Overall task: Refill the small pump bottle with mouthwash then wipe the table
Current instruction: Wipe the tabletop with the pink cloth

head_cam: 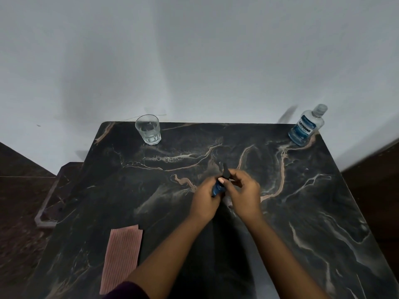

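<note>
I see two bare forearms, no watch, rings or bands visible on either wrist. Left hand [205,198] and right hand [245,192] ungloved. A dark maroon sleeve edge [127,290] shows at the left upper arm, bottom frame edge.

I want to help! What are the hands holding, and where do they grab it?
The left hand grips the small blue pump bottle round its body. The right hand pinches its black pump top.
</note>
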### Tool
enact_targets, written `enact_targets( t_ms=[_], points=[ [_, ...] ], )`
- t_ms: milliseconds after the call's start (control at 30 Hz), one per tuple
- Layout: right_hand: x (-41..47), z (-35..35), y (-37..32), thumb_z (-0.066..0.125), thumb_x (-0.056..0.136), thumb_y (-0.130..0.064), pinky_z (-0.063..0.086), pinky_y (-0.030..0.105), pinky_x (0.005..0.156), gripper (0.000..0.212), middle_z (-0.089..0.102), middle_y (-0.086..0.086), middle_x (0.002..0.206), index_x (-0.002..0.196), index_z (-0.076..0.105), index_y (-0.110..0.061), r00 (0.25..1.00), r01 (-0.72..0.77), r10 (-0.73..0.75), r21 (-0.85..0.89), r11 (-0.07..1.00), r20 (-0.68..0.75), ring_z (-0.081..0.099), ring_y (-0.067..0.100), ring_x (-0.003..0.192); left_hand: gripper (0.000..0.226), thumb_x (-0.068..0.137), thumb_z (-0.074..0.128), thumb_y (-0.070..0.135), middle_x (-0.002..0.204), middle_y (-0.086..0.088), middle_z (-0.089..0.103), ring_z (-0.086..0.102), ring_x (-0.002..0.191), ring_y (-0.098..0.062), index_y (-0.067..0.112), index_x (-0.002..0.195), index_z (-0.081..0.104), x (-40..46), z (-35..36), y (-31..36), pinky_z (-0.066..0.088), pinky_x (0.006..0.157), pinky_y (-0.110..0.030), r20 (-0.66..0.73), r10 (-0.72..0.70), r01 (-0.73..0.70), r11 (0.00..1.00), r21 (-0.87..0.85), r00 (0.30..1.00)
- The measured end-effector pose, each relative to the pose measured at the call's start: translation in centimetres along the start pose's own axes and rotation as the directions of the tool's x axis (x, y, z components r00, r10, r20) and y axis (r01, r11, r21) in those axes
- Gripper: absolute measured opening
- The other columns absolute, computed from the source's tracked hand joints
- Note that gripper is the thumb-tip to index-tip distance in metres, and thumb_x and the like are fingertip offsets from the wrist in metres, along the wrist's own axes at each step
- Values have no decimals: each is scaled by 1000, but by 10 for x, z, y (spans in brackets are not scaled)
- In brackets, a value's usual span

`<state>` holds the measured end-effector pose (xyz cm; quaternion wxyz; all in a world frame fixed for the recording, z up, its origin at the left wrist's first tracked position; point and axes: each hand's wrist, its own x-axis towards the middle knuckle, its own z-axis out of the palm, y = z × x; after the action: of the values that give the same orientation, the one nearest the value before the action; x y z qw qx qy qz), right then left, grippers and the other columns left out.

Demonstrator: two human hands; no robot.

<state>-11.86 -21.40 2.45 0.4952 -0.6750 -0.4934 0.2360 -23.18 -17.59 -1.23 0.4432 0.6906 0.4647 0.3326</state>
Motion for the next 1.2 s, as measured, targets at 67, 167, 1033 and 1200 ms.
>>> enact_targets(
  t_ms=[67, 167, 1033, 1200],
  points=[
    [0, -1, 1, 68, 86, -5, 55, 37, 83, 18, 67, -5, 95, 101, 71, -14, 999, 0, -2, 33, 999, 35, 65, 9, 92, 41, 82, 67, -2, 111, 4, 69, 65, 103, -8, 15, 118, 66, 2, -1, -1, 50, 90, -19, 9, 1, 0, 1000, -14, 1000],
    [3, -2, -2, 62, 89, 0, 52, 41, 92, 23, 66, 1, 103, 107, 70, -12, 986, -93, 72, 144, 985, 149, 64, 14, 101, 44, 81, 68, -2, 113, 5, 69, 65, 104, -7, 18, 121, 65, 2, -2, -2, 53, 91, -26, 16, -29, 30, 998, -46, 999],
    [-4, 38, 12, 37, 103, -34, 47, 11, 80, 40, 73, -2, 104, 109, 68, -10, 945, -328, 292, 494, 805, 151, 66, 7, 101, 46, 94, 59, 3, 129, -1, 62, 58, 120, -9, 16, 137, 51, -16, 12, 8, 46, 103, -28, 18, -179, 179, 973, -148, 984],
    [-2, 40, 23, 37, 91, -55, 48, 21, 82, 59, 66, 7, 94, 99, 62, -2, 932, -363, 323, 450, 816, 166, 63, 13, 91, 71, 94, 58, 5, 151, 0, 39, 38, 141, -12, 11, 154, 21, -31, 10, 13, 31, 118, -33, 5, -308, 305, 942, -142, 951]
  ],
)
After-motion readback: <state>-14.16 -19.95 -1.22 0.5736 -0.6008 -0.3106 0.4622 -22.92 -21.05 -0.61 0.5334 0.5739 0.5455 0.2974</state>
